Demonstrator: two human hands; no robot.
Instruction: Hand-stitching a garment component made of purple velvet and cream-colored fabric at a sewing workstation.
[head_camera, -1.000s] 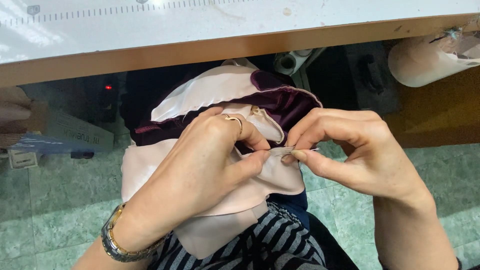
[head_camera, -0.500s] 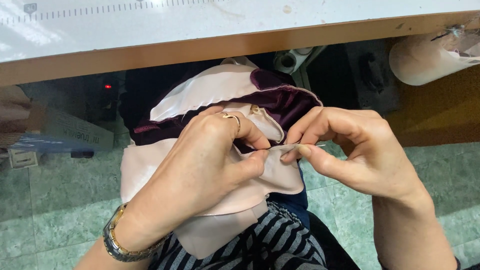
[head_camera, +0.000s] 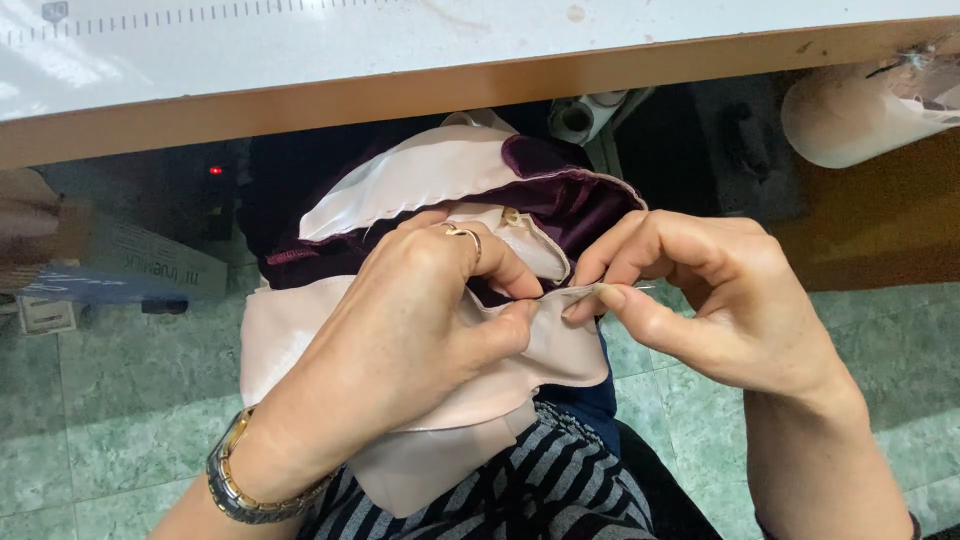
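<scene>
— Left hand (head_camera: 400, 330)?
— Pinched shut on the pale pink fabric (head_camera: 560, 350), thumb and forefinger narrow at its folded edge, ring on one finger, wristwatch (head_camera: 240, 480) lower down.
— Right hand (head_camera: 700, 300)?
— Closed narrow on a thin needle (head_camera: 625, 289), tips touching the same fold, right against the left thumb.
— Fabric's place?
— Lay in the lap over a striped garment (head_camera: 520, 490), dark purple velvet (head_camera: 580, 205) behind it, below the wooden front edge of the table (head_camera: 400, 95).

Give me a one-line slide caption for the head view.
Left hand and right hand pinch the edge of pale pink fabric over dark purple velvet, below a table edge.
</scene>
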